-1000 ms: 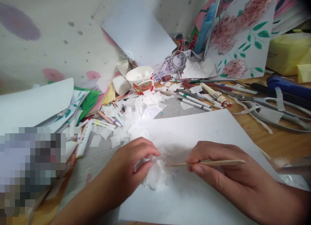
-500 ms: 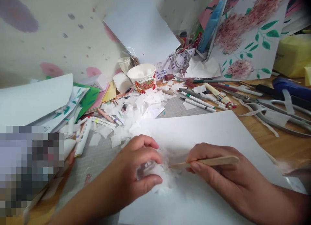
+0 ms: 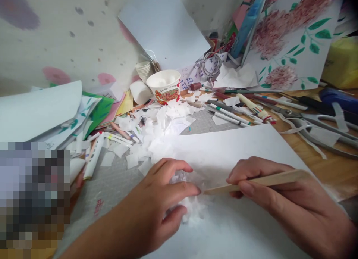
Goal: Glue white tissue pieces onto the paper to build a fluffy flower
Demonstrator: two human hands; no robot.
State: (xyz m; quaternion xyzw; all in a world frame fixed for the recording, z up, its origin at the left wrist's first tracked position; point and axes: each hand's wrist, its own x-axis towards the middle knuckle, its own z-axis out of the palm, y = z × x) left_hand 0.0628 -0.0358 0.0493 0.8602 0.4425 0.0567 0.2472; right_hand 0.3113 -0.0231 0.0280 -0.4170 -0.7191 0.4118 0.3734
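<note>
My right hand (image 3: 268,199) grips a flat wooden craft stick (image 3: 268,180) like a pen, its thin tip pointing left. Under my left hand (image 3: 165,203) lies a crumpled clump of white tissue-like paper (image 3: 195,210) on a large white sheet (image 3: 237,229). The left fingers are curved and spread apart over the clump, one fingertip right by the stick's tip. Part of the clump is hidden beneath those fingers, and whether they press on it is unclear.
Torn white paper squares (image 3: 165,121) are heaped behind my hands, near a printed paper cup (image 3: 165,87). Markers (image 3: 229,115) and scissors (image 3: 302,119) lie to the right. Stacked papers (image 3: 41,109) stand left, and a grey cutting mat (image 3: 112,184) shows under the sheet.
My right hand has moved right and slightly up with the craft stick. The left fingers have spread wider, one reaching right toward the stick's tip. The camera view has shifted slightly.
</note>
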